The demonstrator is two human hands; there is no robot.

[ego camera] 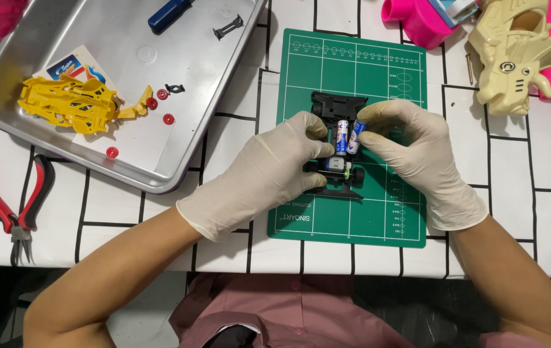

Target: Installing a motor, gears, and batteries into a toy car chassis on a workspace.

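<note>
- Batteries sit in the black toy car chassis on the green cutting mat.
- My left hand grips the chassis; my right hand pinches one battery.
- Inserting step, I judge: next needs pressing it flat.

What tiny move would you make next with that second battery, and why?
Probably press it down flat. The right hand holds a blue and white battery tilted, its top end raised, beside another battery that seems already seated in the black toy car frame. The left hand steadies the frame on the green mat.
</note>
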